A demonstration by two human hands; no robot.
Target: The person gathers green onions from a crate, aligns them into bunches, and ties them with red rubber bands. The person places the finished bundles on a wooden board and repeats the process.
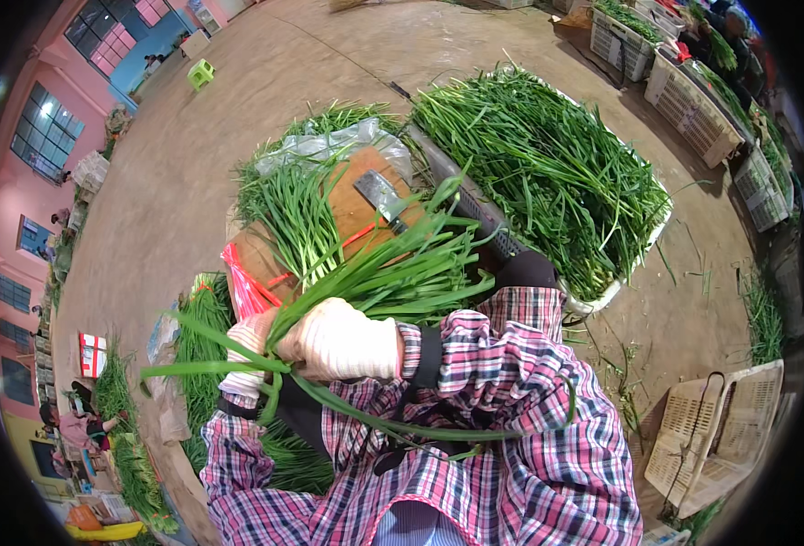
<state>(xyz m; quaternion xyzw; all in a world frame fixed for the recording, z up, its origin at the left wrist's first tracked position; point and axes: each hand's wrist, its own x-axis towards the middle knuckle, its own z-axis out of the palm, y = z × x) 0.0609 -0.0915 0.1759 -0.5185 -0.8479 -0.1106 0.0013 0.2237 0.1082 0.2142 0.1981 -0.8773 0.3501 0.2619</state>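
Both my hands wear pale striped gloves and meet at a bunch of long green leafy stalks (375, 273). My right hand (340, 339) is closed round the bunch, whose leaves fan out up and to the right. My left hand (248, 348) is against the same stalks on the left; its fingers are partly hidden. Beyond the hands, a cleaver (380, 196) lies on a wooden board (351, 174), with a red strip (363, 232) near it. Cut stalks (300, 211) lie left of the cleaver. Red plastic ties (244, 283) hang just above my left hand.
A large crate heaped with greens (531, 170) stands at the upper right. Tied greens (201, 341) lie at my left. A clear plastic bag (347, 145) covers greens behind the board. Plastic crates (692, 109) line the far right; an empty one (688, 437) is at lower right. A person (81, 433) sits far left.
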